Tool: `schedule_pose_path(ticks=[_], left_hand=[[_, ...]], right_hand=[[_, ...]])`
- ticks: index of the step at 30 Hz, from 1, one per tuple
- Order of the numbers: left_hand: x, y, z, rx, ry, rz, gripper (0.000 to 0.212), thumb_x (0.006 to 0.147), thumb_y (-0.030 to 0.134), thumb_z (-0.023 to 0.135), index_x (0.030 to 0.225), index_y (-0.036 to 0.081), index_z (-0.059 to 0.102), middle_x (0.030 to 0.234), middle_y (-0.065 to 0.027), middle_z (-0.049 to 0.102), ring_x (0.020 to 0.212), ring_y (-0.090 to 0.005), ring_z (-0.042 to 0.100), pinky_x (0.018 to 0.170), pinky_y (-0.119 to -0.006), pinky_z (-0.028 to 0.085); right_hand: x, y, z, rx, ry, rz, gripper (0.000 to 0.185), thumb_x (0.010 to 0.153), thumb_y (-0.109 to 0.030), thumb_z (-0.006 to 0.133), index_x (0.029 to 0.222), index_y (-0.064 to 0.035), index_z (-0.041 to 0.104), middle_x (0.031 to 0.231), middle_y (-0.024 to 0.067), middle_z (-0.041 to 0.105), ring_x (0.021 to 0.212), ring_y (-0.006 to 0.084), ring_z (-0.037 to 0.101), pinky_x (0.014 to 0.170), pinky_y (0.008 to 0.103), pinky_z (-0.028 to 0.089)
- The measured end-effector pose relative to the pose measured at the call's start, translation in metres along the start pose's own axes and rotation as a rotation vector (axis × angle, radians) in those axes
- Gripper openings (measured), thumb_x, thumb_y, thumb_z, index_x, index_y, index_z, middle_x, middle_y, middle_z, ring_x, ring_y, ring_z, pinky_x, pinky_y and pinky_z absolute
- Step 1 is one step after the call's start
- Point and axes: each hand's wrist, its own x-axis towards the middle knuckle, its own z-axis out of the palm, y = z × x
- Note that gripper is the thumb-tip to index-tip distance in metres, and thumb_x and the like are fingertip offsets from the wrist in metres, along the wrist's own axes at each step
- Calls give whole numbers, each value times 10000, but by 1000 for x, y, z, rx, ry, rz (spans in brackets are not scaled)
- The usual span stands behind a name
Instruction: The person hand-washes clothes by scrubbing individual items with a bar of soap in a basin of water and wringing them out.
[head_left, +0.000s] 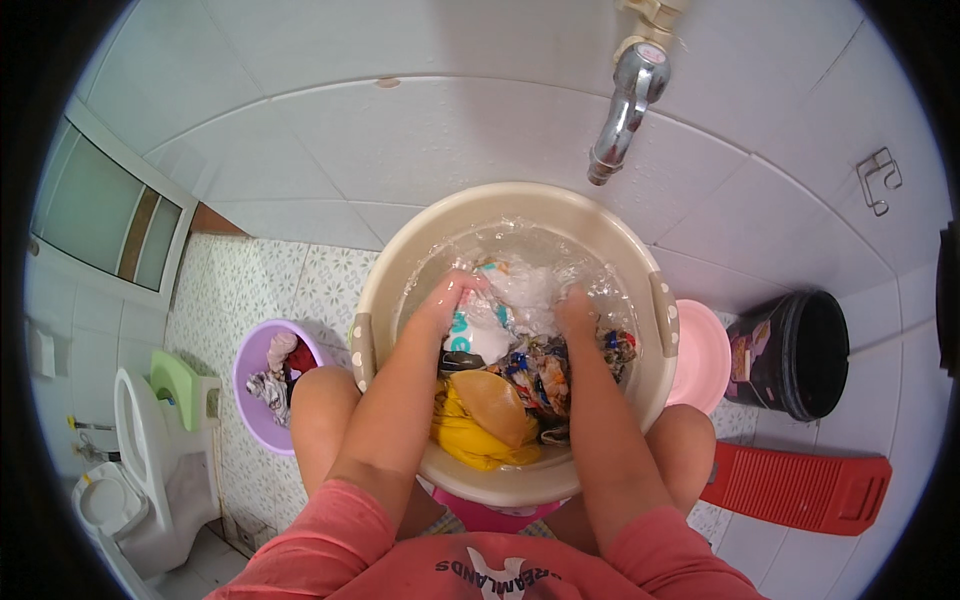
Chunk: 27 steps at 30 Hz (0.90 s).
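A large beige basin (386, 251) full of water stands between my knees. My left hand (453, 294) is partly under the water and grips the left side of a white garment (480, 330) with teal lettering. At the garment's right edge, my right hand (576, 309) is in the splashing water; its fingers are blurred, so their grip is unclear. Below the hands floats a dark, multicoloured patterned cloth (547, 379). Nearest to me lies a bright yellow cloth (469, 427), with an orange-tan rounded piece (491, 405) on top of it.
A chrome tap (626, 112) juts from the tiled wall above the basin. At left are a purple basin (244, 397) of clothes and a toilet (172, 465). To the right sit a pink basin (701, 356), a black bucket (787, 356) and a red washboard (799, 487).
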Motion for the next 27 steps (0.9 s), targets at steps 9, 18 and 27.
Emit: schedule_pose_path(ticks=[9, 18, 27], left_hand=[[8, -15, 16, 597, 119, 379, 571, 657, 179, 686, 1161, 19, 471, 981, -138, 607, 885, -281, 595, 782, -358, 461], [-34, 46, 57, 1100, 610, 551, 324, 681, 209, 626, 956, 41, 590, 926, -171, 611, 862, -317, 581, 771, -390, 450], [-42, -8, 109, 1418, -375, 259, 221, 711, 238, 582, 867, 92, 638, 836, -137, 629, 817, -309, 589, 730, -376, 462]], right_hand=[[-8, -20, -27, 327, -307, -216, 382, 773, -260, 569, 1032, 20, 546, 983, 173, 598, 892, 281, 589, 777, 374, 468], [13, 3, -11, 923, 47, -155, 365, 786, -199, 583, 1043, 50, 514, 961, 196, 590, 883, 304, 572, 784, 365, 449], [47, 58, 34, 456, 49, -214, 381, 792, -247, 546, 1068, 14, 526, 970, 210, 579, 880, 326, 567, 781, 387, 442]])
